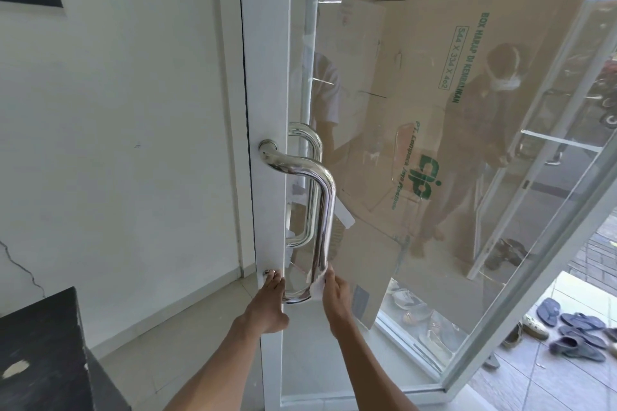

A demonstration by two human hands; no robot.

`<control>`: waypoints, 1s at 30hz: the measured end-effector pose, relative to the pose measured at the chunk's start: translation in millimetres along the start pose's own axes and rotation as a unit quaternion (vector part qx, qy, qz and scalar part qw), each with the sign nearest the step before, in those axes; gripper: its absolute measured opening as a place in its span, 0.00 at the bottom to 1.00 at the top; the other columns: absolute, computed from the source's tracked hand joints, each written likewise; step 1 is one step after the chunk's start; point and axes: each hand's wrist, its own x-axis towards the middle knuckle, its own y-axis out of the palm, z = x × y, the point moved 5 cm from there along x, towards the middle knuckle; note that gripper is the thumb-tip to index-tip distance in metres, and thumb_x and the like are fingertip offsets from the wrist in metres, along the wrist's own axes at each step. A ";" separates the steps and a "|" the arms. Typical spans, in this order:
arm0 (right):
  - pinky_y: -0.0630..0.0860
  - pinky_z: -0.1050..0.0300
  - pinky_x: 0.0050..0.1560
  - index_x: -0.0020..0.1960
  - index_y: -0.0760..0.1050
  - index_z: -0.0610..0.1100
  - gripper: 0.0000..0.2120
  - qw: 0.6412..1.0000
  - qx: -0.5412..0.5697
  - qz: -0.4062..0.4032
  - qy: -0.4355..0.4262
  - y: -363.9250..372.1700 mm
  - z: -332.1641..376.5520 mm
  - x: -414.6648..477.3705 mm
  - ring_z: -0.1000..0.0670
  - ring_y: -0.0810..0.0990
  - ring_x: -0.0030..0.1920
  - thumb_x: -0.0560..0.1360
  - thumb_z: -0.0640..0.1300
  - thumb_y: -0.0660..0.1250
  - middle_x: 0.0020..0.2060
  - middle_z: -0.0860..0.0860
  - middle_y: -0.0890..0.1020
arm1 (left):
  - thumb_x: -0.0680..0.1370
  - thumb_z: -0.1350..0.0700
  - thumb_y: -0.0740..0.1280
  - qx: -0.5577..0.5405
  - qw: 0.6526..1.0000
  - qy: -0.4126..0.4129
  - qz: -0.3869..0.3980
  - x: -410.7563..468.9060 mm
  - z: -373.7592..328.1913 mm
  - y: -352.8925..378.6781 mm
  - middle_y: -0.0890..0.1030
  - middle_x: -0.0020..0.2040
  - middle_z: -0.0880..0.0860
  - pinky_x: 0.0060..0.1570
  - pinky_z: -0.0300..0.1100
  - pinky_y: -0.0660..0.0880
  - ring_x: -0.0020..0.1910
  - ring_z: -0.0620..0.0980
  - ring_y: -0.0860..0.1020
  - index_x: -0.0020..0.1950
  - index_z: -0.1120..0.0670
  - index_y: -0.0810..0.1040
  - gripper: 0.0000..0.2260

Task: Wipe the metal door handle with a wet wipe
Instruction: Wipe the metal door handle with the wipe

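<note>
A polished metal door handle point(325, 210), a long vertical bar with bent ends, is fixed to the white frame point(267, 77) of a glass door. My right hand point(337, 297) presses a white wet wipe point(319, 283) against the bar's lower end, just above the bottom bend. My left hand point(268, 302) lies flat on the door frame beside the handle's lower mount, fingers pointing up, with nothing in it. A second matching handle point(312, 157) shows behind the glass.
Flattened cardboard point(434, 110) with green print covers the far side of the glass pane. A white wall point(117, 127) is on the left, a dark cabinet point(43, 354) at lower left. Several sandals point(574, 330) lie on the floor outside to the right.
</note>
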 end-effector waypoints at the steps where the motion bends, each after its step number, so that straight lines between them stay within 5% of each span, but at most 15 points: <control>1: 0.68 0.61 0.34 0.42 0.75 0.43 0.20 0.999 0.010 0.012 0.045 3.7 -17.9 -1.2 0.49 0.73 0.40 0.83 0.52 0.53 0.34 0.50 0.75 | 0.72 0.63 0.60 0.003 1.000 0.001 0.003 0.3 0.3 0.4 0.41 0.80 0.54 0.76 0.41 0.51 0.79 0.51 0.39 0.79 0.61 0.45 0.38; 4: 0.69 0.58 0.42 0.55 0.75 0.40 0.20 0.974 0.095 0.064 0.193 20.4 -51.0 -8.4 0.47 0.74 0.44 0.84 0.53 0.51 0.45 0.44 0.78 | 0.72 0.63 0.61 0.007 1.000 0.001 0.005 2.1 2.4 0.8 0.42 0.80 0.53 0.76 0.42 0.51 0.79 0.51 0.40 0.79 0.61 0.46 0.38; 7: 0.70 0.54 0.49 0.59 0.73 0.41 0.18 0.961 0.164 0.043 0.219 26.8 -46.7 -6.5 0.45 0.75 0.54 0.84 0.51 0.50 0.54 0.42 0.78 | 0.72 0.65 0.61 0.019 1.000 0.021 -0.008 1.6 3.5 -1.5 0.46 0.80 0.53 0.76 0.43 0.54 0.79 0.51 0.44 0.78 0.61 0.50 0.36; 13: 0.62 0.57 0.37 0.37 0.67 0.46 0.17 0.997 0.075 0.000 -0.006 -0.3 39.3 -1.5 0.51 0.65 0.35 0.84 0.45 0.53 0.32 0.51 0.67 | 0.73 0.66 0.61 -0.047 0.969 0.028 -0.241 -18.4 10.1 -42.7 0.59 0.78 0.53 0.73 0.47 0.61 0.76 0.51 0.60 0.76 0.54 0.63 0.30; 19: 0.63 0.61 0.33 0.34 0.64 0.49 0.17 0.969 0.057 -0.019 -0.240 -11.3 140.4 -9.6 0.56 0.63 0.32 0.82 0.42 0.55 0.29 0.56 0.66 | 0.66 0.70 0.63 -0.156 0.869 0.021 -0.469 -28.8 -3.9 -130.3 0.70 0.69 0.57 0.57 0.54 0.77 0.66 0.59 0.72 0.70 0.58 0.67 0.31; 24: 0.64 0.63 0.29 0.38 0.69 0.51 0.11 0.958 -0.098 -0.063 -0.261 -17.6 125.0 -9.8 0.57 0.68 0.27 0.75 0.51 0.68 0.27 0.56 0.74 | 0.70 0.65 0.65 -0.229 0.853 0.037 -0.467 -18.3 -17.6 -177.3 0.67 0.72 0.55 0.57 0.43 0.72 0.67 0.55 0.72 0.76 0.51 0.55 0.37; 30: 0.66 0.65 0.28 0.33 0.72 0.52 0.14 0.966 -0.157 -0.059 -0.199 -17.6 81.0 -10.0 0.62 0.72 0.27 0.69 0.53 0.75 0.26 0.58 0.75 | 0.73 0.62 0.68 -0.278 0.847 0.049 -0.450 -16.1 -19.1 -186.7 0.72 0.70 0.56 0.64 0.51 0.74 0.66 0.56 0.74 0.77 0.50 0.56 0.36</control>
